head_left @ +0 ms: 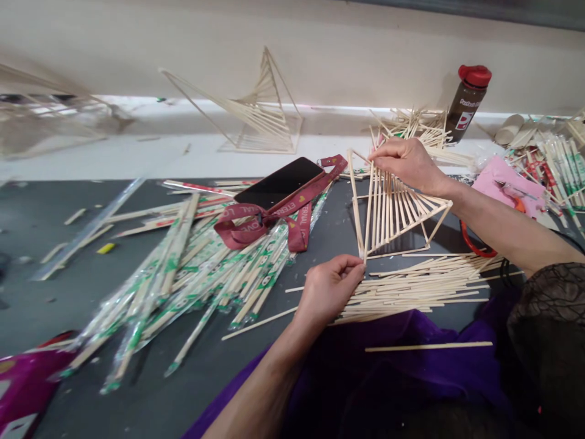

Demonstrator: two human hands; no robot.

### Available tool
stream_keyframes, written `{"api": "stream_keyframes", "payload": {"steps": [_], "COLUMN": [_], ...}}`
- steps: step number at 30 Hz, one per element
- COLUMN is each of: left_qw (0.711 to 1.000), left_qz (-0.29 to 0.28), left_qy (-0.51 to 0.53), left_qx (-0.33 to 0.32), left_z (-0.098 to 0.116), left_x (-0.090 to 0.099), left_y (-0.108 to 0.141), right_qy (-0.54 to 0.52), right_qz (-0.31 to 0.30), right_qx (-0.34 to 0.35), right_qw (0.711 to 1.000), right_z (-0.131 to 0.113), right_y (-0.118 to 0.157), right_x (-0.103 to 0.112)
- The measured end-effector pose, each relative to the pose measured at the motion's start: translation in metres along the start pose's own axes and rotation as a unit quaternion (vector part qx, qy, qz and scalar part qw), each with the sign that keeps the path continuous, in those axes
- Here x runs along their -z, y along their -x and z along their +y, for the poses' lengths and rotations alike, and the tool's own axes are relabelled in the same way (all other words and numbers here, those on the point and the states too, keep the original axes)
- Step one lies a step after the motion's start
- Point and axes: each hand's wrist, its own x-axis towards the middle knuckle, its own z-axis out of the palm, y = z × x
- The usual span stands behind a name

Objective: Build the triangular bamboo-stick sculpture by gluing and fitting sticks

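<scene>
A small frame of wooden sticks [393, 213] stands on the dark grey table, with a row of slanting sticks across it. My left hand [328, 289] pinches the lower end of a stick at the frame's near left corner. At the upper end, my right hand [409, 163] has its thumb and fingers closed on a stick near the frame's top. Loose bare sticks [420, 286] lie in a pile just in front of the frame, right of my left hand. One single stick [428, 347] rests on the purple cloth [388, 378].
Wrapped chopsticks [183, 274] cover the table at left, with a phone [280, 183] and red strap [297, 235] on them. A larger stick model [260, 122] stands behind. A bottle [467, 103], pink paper [503, 180] and red-handled scissors [475, 244] are at right.
</scene>
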Motion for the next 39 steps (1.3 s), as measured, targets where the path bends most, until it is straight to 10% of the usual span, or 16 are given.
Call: {"api": "stream_keyframes", "payload": {"steps": [39], "left_qw": [0.99], "left_qz": [0.025], "left_qy": [-0.115], "left_qx": [-0.083], "left_z": [0.001], "left_x": [-0.011], "left_y": [0.0], "right_qy": [-0.039], "right_qz": [0.0], "right_qx": [0.0], "right_qw": [0.999], "right_z": [0.005], "right_y": [-0.003], "right_x": [-0.002]}}
